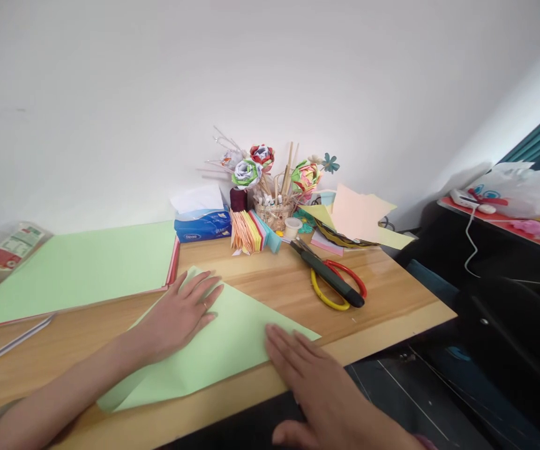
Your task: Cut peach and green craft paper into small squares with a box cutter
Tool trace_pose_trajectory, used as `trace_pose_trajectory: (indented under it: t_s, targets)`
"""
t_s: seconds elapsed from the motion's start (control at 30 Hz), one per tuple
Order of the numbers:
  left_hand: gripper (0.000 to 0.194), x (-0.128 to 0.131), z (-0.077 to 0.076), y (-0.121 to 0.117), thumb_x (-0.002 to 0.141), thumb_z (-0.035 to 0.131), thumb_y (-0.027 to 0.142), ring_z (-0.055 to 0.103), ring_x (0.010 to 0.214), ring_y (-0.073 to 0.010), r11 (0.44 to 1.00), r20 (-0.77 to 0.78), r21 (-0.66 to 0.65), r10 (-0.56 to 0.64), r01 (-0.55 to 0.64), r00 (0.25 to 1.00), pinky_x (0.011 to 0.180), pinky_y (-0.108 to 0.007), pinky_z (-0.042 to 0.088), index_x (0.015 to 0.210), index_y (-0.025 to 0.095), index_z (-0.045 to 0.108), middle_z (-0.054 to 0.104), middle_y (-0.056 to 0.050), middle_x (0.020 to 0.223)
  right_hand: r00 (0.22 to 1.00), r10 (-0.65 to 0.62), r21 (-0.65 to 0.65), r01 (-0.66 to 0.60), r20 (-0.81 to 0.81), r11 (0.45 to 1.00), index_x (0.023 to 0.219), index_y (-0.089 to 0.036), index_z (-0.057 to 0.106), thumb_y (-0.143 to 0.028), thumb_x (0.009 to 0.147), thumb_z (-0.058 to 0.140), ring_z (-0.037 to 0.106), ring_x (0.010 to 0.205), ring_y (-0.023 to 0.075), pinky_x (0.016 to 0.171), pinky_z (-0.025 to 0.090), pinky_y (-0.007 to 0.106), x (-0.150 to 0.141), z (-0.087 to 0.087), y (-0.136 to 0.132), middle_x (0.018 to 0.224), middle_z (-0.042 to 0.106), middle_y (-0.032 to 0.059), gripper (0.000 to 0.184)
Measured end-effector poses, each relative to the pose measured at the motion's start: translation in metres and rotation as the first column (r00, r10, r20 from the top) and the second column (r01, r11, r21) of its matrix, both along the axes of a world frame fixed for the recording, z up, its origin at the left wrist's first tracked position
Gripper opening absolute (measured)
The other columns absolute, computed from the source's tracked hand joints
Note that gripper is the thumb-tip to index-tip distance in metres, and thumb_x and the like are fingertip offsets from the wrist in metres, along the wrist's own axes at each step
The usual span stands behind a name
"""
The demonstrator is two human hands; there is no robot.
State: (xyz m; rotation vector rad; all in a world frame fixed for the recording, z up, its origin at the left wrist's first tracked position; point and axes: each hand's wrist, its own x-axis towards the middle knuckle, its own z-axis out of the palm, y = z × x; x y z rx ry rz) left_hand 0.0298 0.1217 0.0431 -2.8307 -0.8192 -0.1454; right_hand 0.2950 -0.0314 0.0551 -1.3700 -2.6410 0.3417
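Note:
A light green sheet of paper (232, 325), folded over diagonally into a triangle, lies at the front edge of the wooden table. My left hand (180, 315) rests flat on its upper left part, fingers spread and a ring on one finger. Near the right corner, the fingers of my right hand (307, 375) lie stretched out against the paper, with the thumb apart. The lower left end of the sheet curls up a little from the table. Beyond my right hand are scissors (340, 284) with one red and one yellow handle loop, and a dark utility knife (329, 272) lying across them.
A stack of green paper (110, 262) lies at the left, partly under a plastic package (14, 253). Along the wall stand a blue tissue pack (202, 225), folded coloured papers (249, 231) and a basket (274, 215) with paper flowers. A black chair (509, 350) is at the right.

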Motion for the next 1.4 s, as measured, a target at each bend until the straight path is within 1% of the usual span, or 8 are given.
trace_pose_trajectory:
  t_s: [0.27, 0.4, 0.57, 0.7, 0.83, 1.03, 1.2, 1.4]
  targets:
    - [0.045, 0.001, 0.001, -0.001, 0.096, 0.032, 0.04, 0.026, 0.134, -0.0297, 0.999, -0.044, 0.046, 0.014, -0.012, 0.999, 0.108, -0.056, 0.014, 0.136, 0.021, 0.042, 0.035, -0.008, 0.145, 0.969, -0.209, 0.324, 0.158, 0.129, 0.933, 0.144, -0.011, 0.021, -0.053, 0.074, 0.062, 0.028, 0.134, 0.0249, 0.108, 0.027, 0.044, 0.043, -0.024, -0.021, 0.145, 0.031, 0.0142, 0.092]
    - [0.051, 0.005, 0.02, -0.005, 0.095, 0.038, 0.039, 0.024, 0.135, -0.0312, 0.992, -0.066, 0.117, 0.054, -0.046, 0.996, 0.108, -0.059, 0.007, 0.14, 0.016, 0.033, 0.026, -0.013, 0.148, 0.955, -0.227, 0.448, 0.12, 0.192, 0.886, 0.14, -0.008, 0.029, -0.036, 0.076, 0.061, 0.031, 0.133, 0.0243, 0.105, 0.029, 0.045, 0.04, -0.029, -0.02, 0.144, 0.034, 0.0146, 0.077]
    - [0.046, 0.045, 0.045, -0.067, 0.098, 0.028, 0.036, 0.028, 0.135, -0.0265, 0.994, -0.064, -0.052, 0.097, -0.101, 0.993, 0.108, -0.05, 0.022, 0.134, 0.012, 0.042, 0.036, -0.013, 0.143, 0.939, -0.267, 0.581, 0.096, 0.217, 0.808, 0.135, -0.008, 0.036, -0.018, 0.079, 0.053, 0.038, 0.129, 0.0213, 0.104, 0.029, 0.04, 0.039, -0.038, -0.016, 0.139, 0.043, 0.0128, 0.059]
    - [0.082, 0.112, 0.015, -0.13, 0.085, 0.031, 0.067, 0.032, 0.133, -0.0267, 0.986, 0.112, -0.146, -0.068, 0.084, 0.991, 0.105, -0.038, 0.033, 0.138, 0.004, 0.035, 0.035, -0.017, 0.142, 0.939, -0.261, 0.648, 0.056, 0.225, 0.76, 0.131, -0.009, 0.042, -0.012, 0.079, 0.043, 0.043, 0.125, 0.0189, 0.104, 0.025, 0.038, 0.042, -0.045, -0.013, 0.135, 0.048, 0.0125, 0.053]
    - [0.091, 0.144, -0.027, -0.146, 0.079, 0.042, 0.07, 0.037, 0.13, -0.0301, 0.995, 0.202, 0.043, 0.08, -0.09, 0.976, 0.102, -0.038, 0.037, 0.133, -0.003, 0.04, 0.037, -0.023, 0.14, 0.952, -0.233, 0.676, 0.04, 0.198, 0.736, 0.13, -0.01, 0.044, -0.009, 0.08, 0.038, 0.047, 0.122, 0.0188, 0.107, 0.02, 0.038, 0.045, -0.046, -0.01, 0.132, 0.052, 0.0114, 0.05]
    - [0.063, 0.108, -0.038, -0.144, 0.088, 0.047, 0.052, 0.048, 0.122, -0.0259, 0.952, 0.233, 0.242, 0.131, -0.187, 0.964, 0.098, -0.032, 0.04, 0.124, 0.002, 0.051, 0.05, -0.019, 0.131, 0.967, -0.239, 0.713, 0.107, 0.087, 0.693, 0.141, -0.016, 0.03, -0.027, 0.093, 0.037, 0.052, 0.117, 0.0176, 0.107, 0.019, 0.038, 0.042, -0.044, -0.008, 0.129, 0.055, 0.0065, 0.049]
    - [0.044, 0.061, -0.039, -0.15, 0.095, 0.037, 0.034, 0.052, 0.119, -0.0251, 0.93, 0.269, 0.276, 0.165, -0.24, 0.949, 0.095, -0.033, 0.045, 0.121, 0.002, 0.051, 0.053, -0.017, 0.129, 0.963, -0.261, 0.705, 0.142, 0.064, 0.695, 0.145, -0.018, 0.021, -0.029, 0.095, 0.033, 0.054, 0.115, 0.0179, 0.107, 0.019, 0.04, 0.039, -0.042, -0.009, 0.129, 0.055, 0.0052, 0.052]
    - [0.038, -0.016, -0.047, -0.156, 0.095, 0.038, 0.022, 0.047, 0.124, -0.0234, 0.898, 0.392, 0.255, 0.242, -0.358, 0.888, 0.097, -0.035, 0.045, 0.129, 0.005, 0.041, 0.052, -0.019, 0.13, 0.956, -0.254, 0.712, 0.078, 0.145, 0.698, 0.142, -0.014, 0.028, -0.03, 0.096, 0.029, 0.052, 0.116, 0.0205, 0.108, 0.016, 0.044, 0.041, -0.043, -0.01, 0.131, 0.053, 0.0088, 0.049]
